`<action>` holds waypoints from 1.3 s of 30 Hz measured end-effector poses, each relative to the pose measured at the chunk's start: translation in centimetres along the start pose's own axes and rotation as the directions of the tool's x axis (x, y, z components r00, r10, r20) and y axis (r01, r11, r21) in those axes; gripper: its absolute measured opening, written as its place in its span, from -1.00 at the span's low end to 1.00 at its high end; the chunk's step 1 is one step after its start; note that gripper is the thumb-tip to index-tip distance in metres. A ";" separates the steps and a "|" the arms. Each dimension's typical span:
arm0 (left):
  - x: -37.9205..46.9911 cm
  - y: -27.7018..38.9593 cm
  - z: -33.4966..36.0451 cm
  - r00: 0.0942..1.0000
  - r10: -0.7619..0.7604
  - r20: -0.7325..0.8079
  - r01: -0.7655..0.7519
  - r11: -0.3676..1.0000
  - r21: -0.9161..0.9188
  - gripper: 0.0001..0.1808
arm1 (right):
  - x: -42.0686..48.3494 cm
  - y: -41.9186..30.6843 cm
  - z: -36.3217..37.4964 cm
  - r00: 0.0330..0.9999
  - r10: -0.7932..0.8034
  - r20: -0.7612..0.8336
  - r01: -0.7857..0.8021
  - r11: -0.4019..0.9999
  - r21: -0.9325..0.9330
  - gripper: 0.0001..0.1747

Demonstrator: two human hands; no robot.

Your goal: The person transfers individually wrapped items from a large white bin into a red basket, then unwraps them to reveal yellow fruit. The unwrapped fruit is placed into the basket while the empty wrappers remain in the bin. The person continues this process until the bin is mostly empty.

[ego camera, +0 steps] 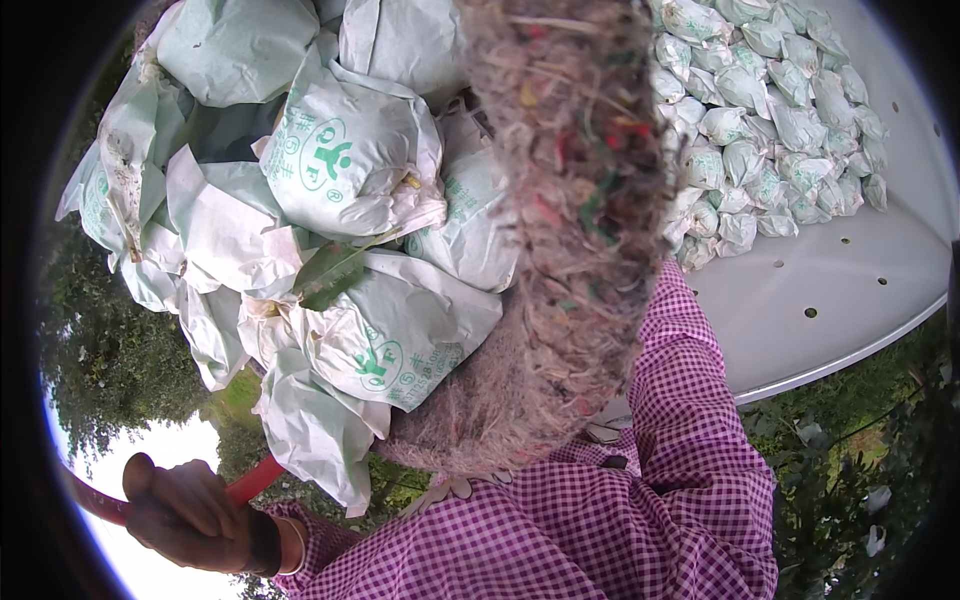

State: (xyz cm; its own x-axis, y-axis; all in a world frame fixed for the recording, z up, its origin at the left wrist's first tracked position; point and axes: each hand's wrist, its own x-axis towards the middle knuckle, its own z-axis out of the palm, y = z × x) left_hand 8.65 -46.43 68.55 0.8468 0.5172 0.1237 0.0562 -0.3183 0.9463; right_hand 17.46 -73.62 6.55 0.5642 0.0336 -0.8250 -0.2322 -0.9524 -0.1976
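At the lower left, my left hand (191, 517), in a dark glove, is closed around a red bar (255, 480). Above it, pale paper bags with green print (352, 157) are heaped, rounded and twisted shut; what they hold is hidden. A green leaf (330, 274) lies among them. The thick, fuzzy fabric rim of a container (585, 225) curves round the heap, close to the camera. My right sleeve (675, 360), purple checked cloth, runs up behind this rim, and my right hand is out of view.
A light grey surface with small holes and a metal edge (847, 277) spreads at the right, bearing many similar paper bags (795, 135). Trees and leaves (120, 345) show at the left and lower right.
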 end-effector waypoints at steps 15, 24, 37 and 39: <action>-0.4 -0.4 -0.1 0.977 -0.189 0.096 0.208 0.945 -0.253 -0.38 | -4.3 -0.1 -7.4 0.979 0.082 -0.186 -0.022 0.953 0.302 0.09; -1.6 -1.3 1.4 0.954 -0.094 -0.284 0.144 0.976 0.160 -0.37 | -31.7 -13.5 -33.3 0.123 -0.725 -0.678 0.910 0.354 -0.214 -0.51; -0.5 1.6 3.1 0.925 -0.279 -0.257 0.309 0.948 0.082 -0.50 | -36.5 -30.1 -26.8 0.504 -0.838 -0.208 0.643 0.525 -0.558 -0.18; -0.5 1.7 3.2 0.922 -0.279 -0.269 0.307 0.949 0.068 -0.50 | -35.7 -30.3 -25.8 0.472 -0.831 -0.295 0.624 0.551 -0.554 -0.18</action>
State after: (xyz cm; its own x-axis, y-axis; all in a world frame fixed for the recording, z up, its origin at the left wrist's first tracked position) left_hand 10.01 -49.78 69.11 0.6225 0.7796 -0.0692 0.3495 -0.1978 0.9158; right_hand 24.83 -53.77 55.64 0.6927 0.7179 -0.0692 0.6631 -0.6717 -0.3302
